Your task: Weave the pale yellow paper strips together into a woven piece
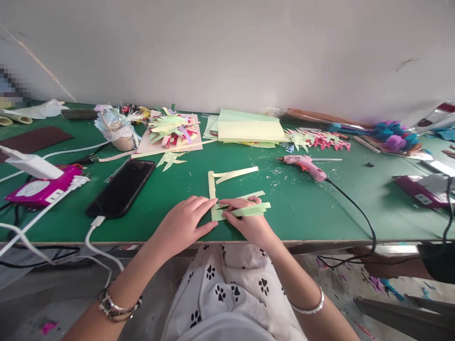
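Note:
My left hand (188, 217) lies at the left end of the pale paper strips, its fingers stretched and thumb apart, fingertips at their edge. In my right hand (250, 224) is a light green paper strip (254, 209), pinched between thumb and fingers and pointing right. A yellowish strip (212, 185) runs upright on the table just beyond my fingertips. From its top, another pale strip (237, 174) slants to the right. Part of a further strip (256, 194) shows behind my right hand. How the strips join under my fingers is hidden.
A pink glue gun (307, 166) rests to the right, its black cord hanging over the table edge. A black phone (121, 188) with a white cable lies left. Behind are stacked paper sheets (250, 131) and a pile of cut paper pieces (170, 128). A purple power strip (44, 187) stands far left.

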Motion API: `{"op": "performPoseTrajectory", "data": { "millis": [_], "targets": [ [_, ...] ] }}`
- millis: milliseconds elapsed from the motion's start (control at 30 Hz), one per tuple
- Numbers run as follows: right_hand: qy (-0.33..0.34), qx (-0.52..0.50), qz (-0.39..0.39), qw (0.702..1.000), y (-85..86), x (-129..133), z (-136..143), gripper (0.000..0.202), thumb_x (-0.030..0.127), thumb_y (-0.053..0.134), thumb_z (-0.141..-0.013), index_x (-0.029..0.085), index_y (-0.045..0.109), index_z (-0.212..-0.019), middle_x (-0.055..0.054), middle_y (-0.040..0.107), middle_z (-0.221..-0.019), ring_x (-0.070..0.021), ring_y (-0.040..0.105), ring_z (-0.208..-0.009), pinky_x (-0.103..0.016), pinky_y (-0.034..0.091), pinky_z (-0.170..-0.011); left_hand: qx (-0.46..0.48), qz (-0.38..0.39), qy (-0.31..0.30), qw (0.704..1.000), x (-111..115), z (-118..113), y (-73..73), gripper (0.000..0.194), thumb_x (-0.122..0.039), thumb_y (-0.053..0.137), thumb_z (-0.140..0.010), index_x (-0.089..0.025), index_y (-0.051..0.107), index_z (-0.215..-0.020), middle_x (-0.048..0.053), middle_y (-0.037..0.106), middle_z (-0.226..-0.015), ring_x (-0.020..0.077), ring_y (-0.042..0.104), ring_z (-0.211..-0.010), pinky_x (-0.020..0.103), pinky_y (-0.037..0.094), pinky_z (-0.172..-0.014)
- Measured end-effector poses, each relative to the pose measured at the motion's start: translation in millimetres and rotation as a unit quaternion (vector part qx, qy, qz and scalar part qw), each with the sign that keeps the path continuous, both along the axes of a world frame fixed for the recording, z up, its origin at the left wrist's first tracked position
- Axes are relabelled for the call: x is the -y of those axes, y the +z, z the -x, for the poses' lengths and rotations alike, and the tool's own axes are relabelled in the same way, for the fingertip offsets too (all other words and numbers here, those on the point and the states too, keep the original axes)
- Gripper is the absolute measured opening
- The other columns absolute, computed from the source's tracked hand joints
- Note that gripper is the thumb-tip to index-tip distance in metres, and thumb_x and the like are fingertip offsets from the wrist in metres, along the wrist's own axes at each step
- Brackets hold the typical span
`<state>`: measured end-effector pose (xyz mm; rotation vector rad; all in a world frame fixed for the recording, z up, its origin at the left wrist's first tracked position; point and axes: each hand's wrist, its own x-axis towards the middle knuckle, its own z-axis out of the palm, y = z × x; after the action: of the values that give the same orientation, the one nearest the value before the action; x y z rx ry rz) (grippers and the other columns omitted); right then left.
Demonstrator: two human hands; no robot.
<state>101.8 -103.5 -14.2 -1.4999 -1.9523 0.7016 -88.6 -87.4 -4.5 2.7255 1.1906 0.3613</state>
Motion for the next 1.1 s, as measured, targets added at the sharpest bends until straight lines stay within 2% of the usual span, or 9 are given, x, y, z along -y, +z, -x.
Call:
{"op": "performPoseTrajectory", "data": {
  "millis": [133, 233, 367, 667, 833, 967, 1100],
  "targets": [
    [0.01, 0.014, 0.003, 1.0, -1.3, -0.4, 0.5, 0.031, 0.017, 0.048, -0.08, 0.024, 0.062, -0.107, -0.002, 0.068, -0.081, -0.018, 0.061, -0.084, -0.041, 0.025, -0.088, -0.016, -0.009, 0.0, 1.0, -4.1, -5.3, -3.2, 0.041, -0.043, 0.042, -0.088, -0.018, 0.052, -0.119, 0.01, 0.058, -0.109, 0.0245, 0.055, -0.095, 0.037, 0.048, -0.077],
    [0.011, 0.04, -0.002, 0.999, -1.6, 0.2, 1.2, 0.033, 0.018, 0.046, -0.081, 0.021, 0.061, -0.111, -0.005, 0.068, -0.085, -0.02, 0.06, -0.085, -0.039, 0.027, -0.084, 0.007, -0.009, 0.007, 1.0, -4.2, -4.7, -6.4, 0.04, -0.043, 0.042, -0.088, -0.02, 0.054, -0.117, 0.01, 0.056, -0.113, 0.0242, 0.055, -0.096, 0.037, 0.049, -0.077],
    [0.008, 0.059, -0.009, 0.998, -1.1, 1.8, 1.5, 0.029, 0.019, 0.045, -0.084, 0.022, 0.062, -0.107, -0.005, 0.067, -0.088, -0.0202, 0.059, -0.086, -0.038, 0.026, -0.082, 0.015, -0.013, 0.016, 1.0, -3.3, -3.3, -7.5, 0.04, -0.043, 0.041, -0.088, -0.021, 0.055, -0.117, 0.01, 0.052, -0.122, 0.0251, 0.055, -0.099, 0.039, 0.048, -0.08],
    [0.005, 0.061, -0.02, 0.998, -0.5, 2.9, 1.9, 0.025, 0.018, 0.046, -0.084, 0.024, 0.064, -0.099, -0.003, 0.069, -0.091, -0.0197, 0.061, -0.086, -0.036, 0.024, -0.081, 0.011, -0.015, 0.003, 1.0, -2.8, -4.7, -6.6, 0.036, -0.04, 0.044, -0.088, -0.021, 0.054, -0.116, 0.007, 0.058, -0.117, 0.0234, 0.054, -0.099, 0.038, 0.045, -0.085],
    [-0.001, 0.089, -0.042, 0.995, -3.1, 3.8, 3.7, 0.029, 0.018, 0.046, -0.083, 0.022, 0.059, -0.109, -0.006, 0.068, -0.099, -0.022, 0.06, -0.089, -0.035, 0.023, -0.077, 0.008, -0.011, 0.003, 1.0, -3.9, -5.3, -4.9, 0.034, -0.039, 0.044, -0.087, -0.021, 0.056, -0.114, 0.007, 0.058, -0.115, 0.0237, 0.053, -0.097, 0.037, 0.046, -0.08],
    [-0.008, 0.121, -0.063, 0.991, -3.4, 4.8, 4.8, 0.027, 0.018, 0.045, -0.085, 0.023, 0.061, -0.106, -0.004, 0.069, -0.09, -0.0213, 0.059, -0.086, -0.033, 0.021, -0.073, 0.005, -0.016, -0.002, 1.0, -4.2, -4.8, -4.9, 0.034, -0.035, 0.044, -0.087, -0.021, 0.054, -0.117, 0.007, 0.058, -0.115, 0.023, 0.054, -0.095, 0.037, 0.046, -0.079],
    [-0.016, 0.106, -0.075, 0.991, -4.1, 5.7, 4.0, 0.021, 0.023, 0.046, -0.086, 0.024, 0.063, -0.098, -0.002, 0.067, -0.085, -0.0189, 0.058, -0.081, -0.033, 0.021, -0.072, 0.02, -0.022, -0.004, 1.0, -3.4, -4.8, -6.2, 0.034, -0.036, 0.045, -0.087, -0.021, 0.053, -0.117, 0.007, 0.058, -0.115, 0.0227, 0.054, -0.097, 0.037, 0.045, -0.083]
  ]
}}
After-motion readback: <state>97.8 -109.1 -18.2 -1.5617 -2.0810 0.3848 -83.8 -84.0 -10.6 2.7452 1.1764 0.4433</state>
